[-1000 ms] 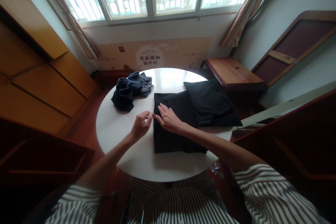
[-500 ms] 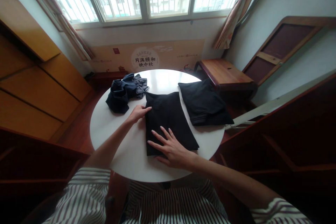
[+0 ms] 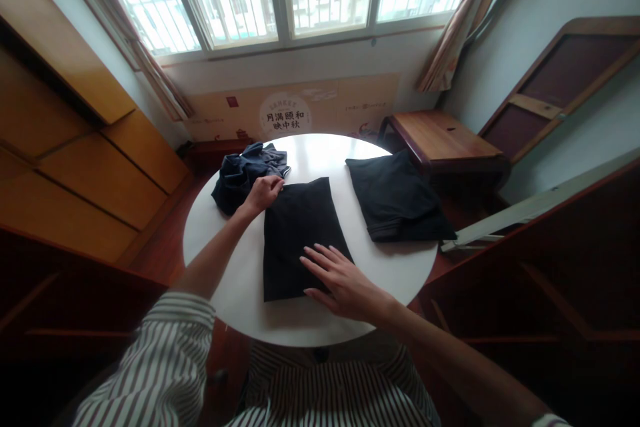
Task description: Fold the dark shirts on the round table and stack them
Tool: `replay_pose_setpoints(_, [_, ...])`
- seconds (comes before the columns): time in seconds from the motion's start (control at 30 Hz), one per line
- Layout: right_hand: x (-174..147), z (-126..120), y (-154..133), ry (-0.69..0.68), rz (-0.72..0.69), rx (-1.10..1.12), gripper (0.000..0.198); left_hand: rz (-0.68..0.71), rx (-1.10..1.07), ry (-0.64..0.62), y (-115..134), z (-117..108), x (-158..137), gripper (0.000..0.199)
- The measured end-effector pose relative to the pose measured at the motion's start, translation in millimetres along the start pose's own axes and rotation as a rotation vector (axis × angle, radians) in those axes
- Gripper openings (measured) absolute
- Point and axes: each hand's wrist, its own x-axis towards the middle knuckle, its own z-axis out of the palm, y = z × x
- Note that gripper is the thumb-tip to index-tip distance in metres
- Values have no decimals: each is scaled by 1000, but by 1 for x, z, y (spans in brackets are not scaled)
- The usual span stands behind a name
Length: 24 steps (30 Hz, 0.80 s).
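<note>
A folded black garment (image 3: 303,233) lies flat on the white round table (image 3: 235,293); its exact kind does not show. At its far left corner, my left hand (image 3: 265,193) is closed in a pinch on the cloth. My right hand (image 3: 345,285) rests over the near right part of the garment, fingers stretched out and flat. Just beyond my left hand sits a crumpled heap of dark blue and grey clothing (image 3: 240,170). To the right lies another folded black garment (image 3: 397,197), apart from the first.
Behind the table on the right stands a low wooden stool or side table (image 3: 443,137). Yellow-brown cabinets (image 3: 105,180) line the left side. A dark wooden panel (image 3: 565,293) rises at the right. Barred windows and curtains are at the back.
My left hand has shifted away from me and to the left, pinching the corner. The garment under my hands has slid left and looks narrower. My right hand has moved slightly right.
</note>
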Motion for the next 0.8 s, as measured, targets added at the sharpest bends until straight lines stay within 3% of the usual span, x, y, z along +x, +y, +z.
replay_pose_setpoints(0.17, [-20,10,13,-26,60,-79,76,-37,-210,-271,0,35,62,36])
replay_pose_setpoints(0.33, [-36,20,7,-2,87,-117,80,-84,-268,-404,-10,56,82,38])
replay_pose_setpoints(0.6, [-38,20,4,17,94,-106,79,-103,-238,-285,-21,73,85,46])
replay_pose_setpoints(0.8, [-40,19,2,7,89,-113,79,-41,-124,-181,1,79,70,33])
